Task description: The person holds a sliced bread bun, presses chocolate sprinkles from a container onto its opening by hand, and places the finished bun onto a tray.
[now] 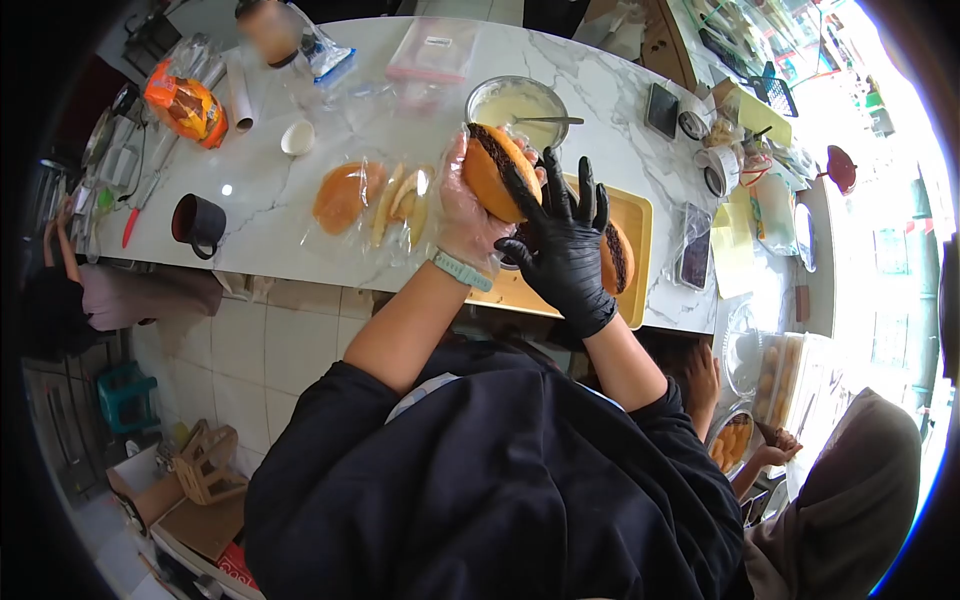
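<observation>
1. One marble table (pixel 270 230) stretched left to right.
2. Right, a yellow tray (pixel 641 225) lay partly blocked by the right hand (pixel 568 245), its fingers spread wide, one overlapping the filled bun (pixel 488 185); contact was unclear.
3. The left hand (pixel 465 212) gripped that bun near the tray's far-left corner.
4. Far, a metal bowl (pixel 516 79) stood.

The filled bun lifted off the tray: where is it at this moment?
In the head view, just above centre, the filled bun is in the left hand, with the black-gloved right hand at its right and the metal bowl just beyond.
</observation>
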Tool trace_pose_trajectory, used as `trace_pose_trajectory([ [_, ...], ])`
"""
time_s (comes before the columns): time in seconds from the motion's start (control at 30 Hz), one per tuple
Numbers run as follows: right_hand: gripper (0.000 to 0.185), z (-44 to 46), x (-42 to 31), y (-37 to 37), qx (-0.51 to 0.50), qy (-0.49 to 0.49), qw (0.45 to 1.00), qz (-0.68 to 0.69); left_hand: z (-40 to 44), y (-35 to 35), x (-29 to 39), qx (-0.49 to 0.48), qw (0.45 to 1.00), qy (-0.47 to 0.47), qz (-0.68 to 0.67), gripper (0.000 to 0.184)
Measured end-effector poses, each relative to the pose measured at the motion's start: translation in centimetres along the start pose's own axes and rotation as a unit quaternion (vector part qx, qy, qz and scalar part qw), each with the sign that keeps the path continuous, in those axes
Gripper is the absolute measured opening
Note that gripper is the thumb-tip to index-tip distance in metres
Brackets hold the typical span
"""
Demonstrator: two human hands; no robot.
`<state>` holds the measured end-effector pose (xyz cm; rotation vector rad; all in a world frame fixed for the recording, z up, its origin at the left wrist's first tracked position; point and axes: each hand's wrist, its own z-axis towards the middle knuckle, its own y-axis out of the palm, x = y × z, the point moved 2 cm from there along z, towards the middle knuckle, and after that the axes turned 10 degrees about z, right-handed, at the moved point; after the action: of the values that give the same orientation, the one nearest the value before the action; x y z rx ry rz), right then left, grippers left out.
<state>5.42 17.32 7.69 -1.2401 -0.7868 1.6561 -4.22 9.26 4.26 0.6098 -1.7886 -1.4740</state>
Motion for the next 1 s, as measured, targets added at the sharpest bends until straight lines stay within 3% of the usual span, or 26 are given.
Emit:
trace_pose_trajectory([
  [0.2, 0.074, 0.0, 0.0, 0.3, 0.007, -0.013, 1.000, 0.000, 0.2, -0.4, -0.2, -0.014, 1.000, 0.006, -0.011, 0.045],
  [0.37, 0.052, 0.9, 0.7, -2.0, 0.031, -0.031, 0.988, 0.147, 0.5, -0.9, -0.2, -0.064, 0.998, 0.015, 0.002, 0.044],
  [0.47, 0.034, 2.4, 2.0, -2.9, 0.093, -0.042, 0.972, 0.214, 0.2, -0.7, 0.0, -0.006, 1.000, 0.014, -0.013, 0.052],
  [0.53, 0.029, 2.6, 1.9, -3.4, 0.077, 0.011, 0.950, 0.303, 0.3, -0.8, 0.0, -0.002, 1.000, 0.026, 0.004, 0.052],
  [0.63, 0.023, 2.6, 2.1, -2.9, 0.104, -0.017, 0.949, 0.299, 0.4, -0.6, -0.2, 0.004, 1.000, 0.025, 0.004, 0.048],
  [0.73, 0.026, 2.4, 2.7, -2.1, 0.098, -0.022, 0.956, 0.274, 0.3, -0.5, -0.3, 0.011, 1.000, 0.020, 0.003, 0.046],
  [0.87, 0.045, 2.2, 2.0, -2.2, 0.099, -0.055, 0.974, 0.198, 0.4, -0.6, -0.2, -0.066, 0.997, 0.028, 0.006, 0.046],
  [1.0, 0.065, 1.4, 2.2, -1.3, 0.036, -0.092, 0.985, 0.144, 0.4, -0.8, -0.3, -0.036, 0.999, 0.018, -0.003, 0.049],
])
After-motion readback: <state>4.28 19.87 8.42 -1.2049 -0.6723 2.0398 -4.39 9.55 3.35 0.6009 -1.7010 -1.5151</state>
